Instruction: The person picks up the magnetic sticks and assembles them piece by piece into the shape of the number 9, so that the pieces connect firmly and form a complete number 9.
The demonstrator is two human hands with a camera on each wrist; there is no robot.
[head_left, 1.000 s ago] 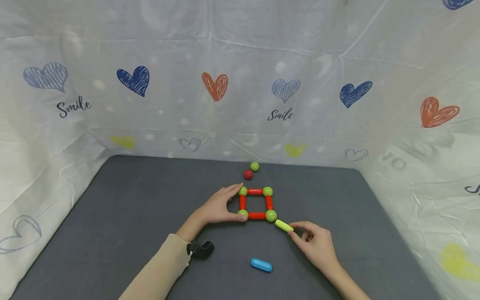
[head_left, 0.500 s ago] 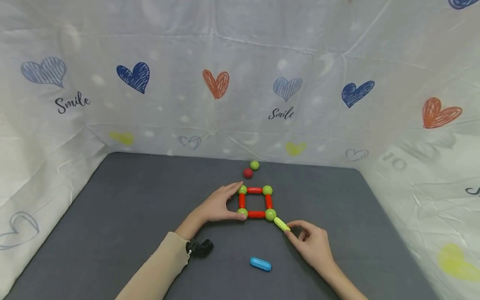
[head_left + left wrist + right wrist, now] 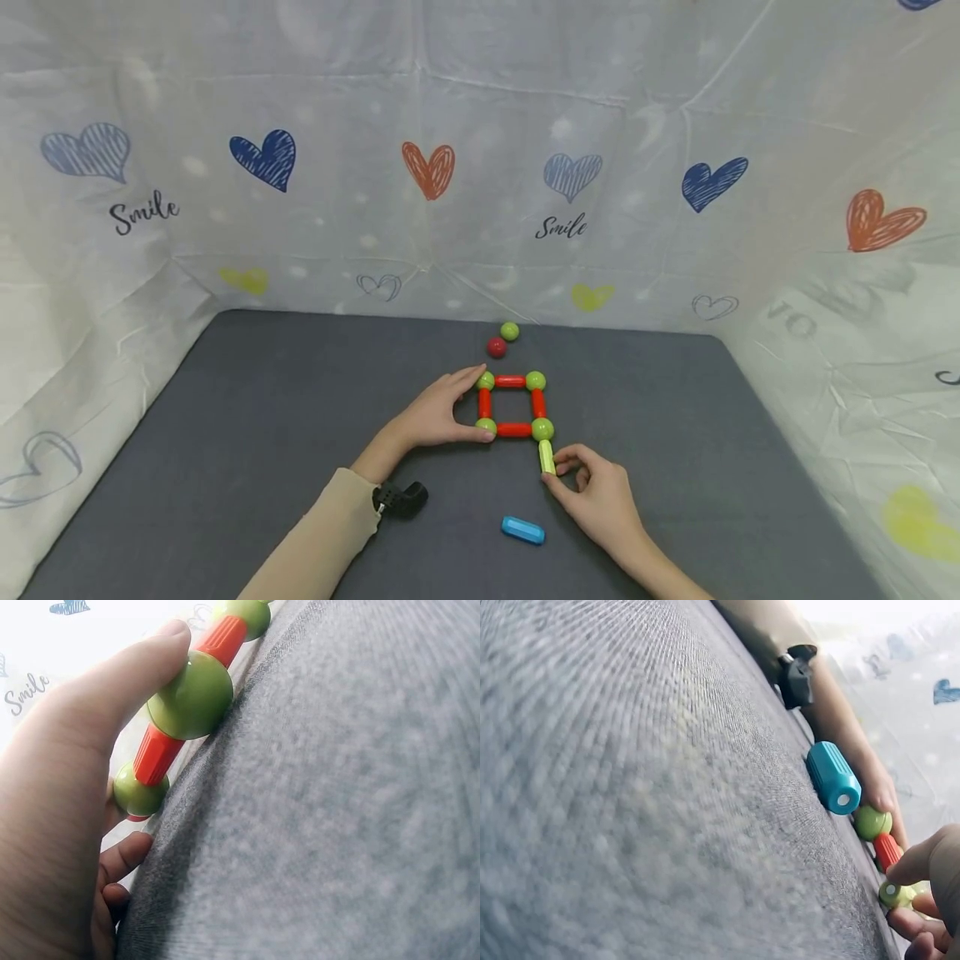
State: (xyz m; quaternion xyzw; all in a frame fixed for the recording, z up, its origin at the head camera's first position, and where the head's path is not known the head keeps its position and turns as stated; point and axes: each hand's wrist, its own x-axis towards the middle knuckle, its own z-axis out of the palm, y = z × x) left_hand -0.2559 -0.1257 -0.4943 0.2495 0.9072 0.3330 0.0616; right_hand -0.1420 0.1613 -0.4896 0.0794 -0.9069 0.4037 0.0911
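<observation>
A square of red magnetic rods (image 3: pixel 513 430) with green balls at its corners lies flat on the table. My left hand (image 3: pixel 431 414) grips its left side, thumb on the near-left green ball (image 3: pixel 193 697) and a finger at the far-left one. Between thumb and fingers of my right hand (image 3: pixel 600 502) is a yellow magnetic rod (image 3: pixel 547 457), which points toward me. Its far end meets the near-right green ball (image 3: pixel 542 429). In the right wrist view the yellow rod's near end (image 3: pixel 891 891) shows a pale round tip, partly hidden by the fingers.
A blue magnetic rod (image 3: pixel 522 530) lies on the grey table (image 3: pixel 300 375) nearer to me. Beyond the square sit a loose red ball (image 3: pixel 497 347) and a loose green ball (image 3: pixel 510 332). A white sheet with printed hearts (image 3: pixel 480 267) hangs behind the table.
My right hand has moved left and swung the yellow rod from a slant to nearly straight toward me, its end now at the corner ball. My left hand keeps its place on the square.
</observation>
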